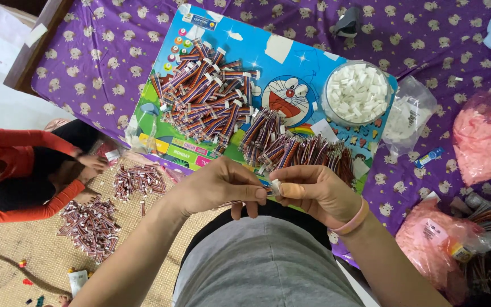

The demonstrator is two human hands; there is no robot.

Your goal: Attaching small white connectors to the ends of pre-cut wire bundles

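Observation:
My left hand (217, 187) pinches a short multicolour ribbon cable at its end. Facing it, my right hand (313, 190) holds a small white plastic connector (275, 186) between thumb and fingers, touching the cable's tip. Both hands hover over the near edge of a blue cartoon board (291, 62). A large pile of ribbon cables with white ends (203, 94) lies on the board's left. A smaller pile of cables (296, 150) lies just beyond my hands. A clear round bowl of white connectors (356, 94) stands at the board's right.
The board rests on a purple patterned bedsheet (98, 62). Pink-filled plastic bags (481, 142) and a clear bag (407, 113) lie to the right. On the left, a person in an orange sleeve (24, 170) sits on a woven mat (12, 250) with more cable piles (89, 224).

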